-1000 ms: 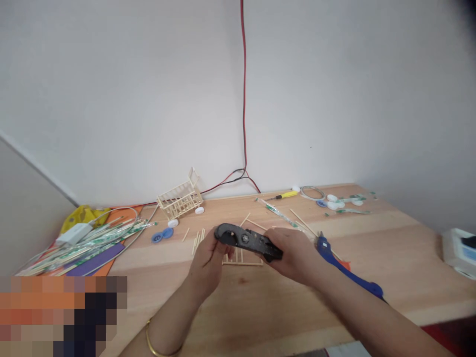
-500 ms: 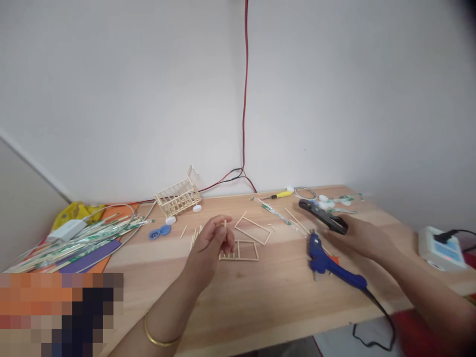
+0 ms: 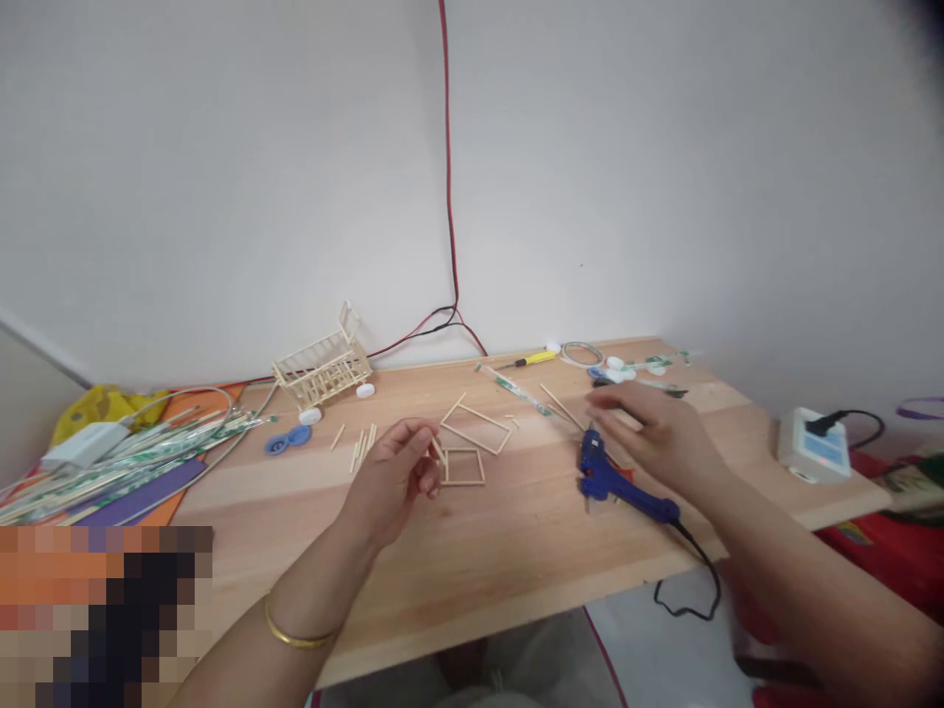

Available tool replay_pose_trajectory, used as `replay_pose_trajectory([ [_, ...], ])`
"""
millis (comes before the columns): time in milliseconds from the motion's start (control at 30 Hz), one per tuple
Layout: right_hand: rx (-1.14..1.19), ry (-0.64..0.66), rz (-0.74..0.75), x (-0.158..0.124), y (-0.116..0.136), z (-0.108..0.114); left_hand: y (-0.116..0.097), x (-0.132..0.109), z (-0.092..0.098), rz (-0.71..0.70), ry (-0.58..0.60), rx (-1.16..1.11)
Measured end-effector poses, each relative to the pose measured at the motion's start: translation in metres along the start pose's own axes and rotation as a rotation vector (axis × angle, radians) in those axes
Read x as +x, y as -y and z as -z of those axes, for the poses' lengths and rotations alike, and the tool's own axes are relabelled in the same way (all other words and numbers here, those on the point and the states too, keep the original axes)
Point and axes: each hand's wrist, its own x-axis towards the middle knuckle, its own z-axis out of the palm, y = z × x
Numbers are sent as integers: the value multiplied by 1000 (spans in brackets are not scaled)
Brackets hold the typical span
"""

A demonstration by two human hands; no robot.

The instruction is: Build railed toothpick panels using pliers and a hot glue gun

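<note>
Just beyond the left hand (image 3: pixel 394 477), on the wooden surface (image 3: pixel 442 570), lay two flat stick frames. The nearer frame (image 3: pixel 463 483), partly hidden by that hand, had at least one crossbar in place; the farther frame (image 3: pixel 472 440) had its four sides and no crossbar. The left hand pinched a short stick (image 3: pixel 438 448) beside the nearer frame's crossbar; whether they touched could not be told. The right hand (image 3: pixel 649 433) hung over the blue glue gun (image 3: pixel 616 482), thumb and fingers spread, nothing seen in its grasp. Ahead and to the left of the left hand stood a stick cart (image 3: pixel 323 374), seemingly largely built, with white caps (image 3: pixel 311 417) like wheels. Nearer, left of that hand, short loose sticks (image 3: pixel 361 449) and blue caps (image 3: pixel 287 440) lay unattached.
</note>
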Motion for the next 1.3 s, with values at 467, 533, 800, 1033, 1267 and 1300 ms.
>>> replay_pose_trajectory([
  [467, 286, 218, 768, 32, 100, -73, 8, -4, 2, 321, 196, -94],
  [533, 276, 279, 805, 31, 98, -72, 9, -2, 4, 332, 207, -29],
  [800, 220, 476, 275, 45, 82, -80, 9, 15, 29, -432, -91, 987],
  [1033, 222, 539, 528, 53, 69, -108, 18, 12, 29, -435, 160, 1302],
  [1267, 132, 440, 803, 57, 63, -118, 26, 13, 29, -353, 135, 1348],
  [1300, 118, 425, 854, 57, 63, -119, 28, 14, 30, -357, 125, 1353],
])
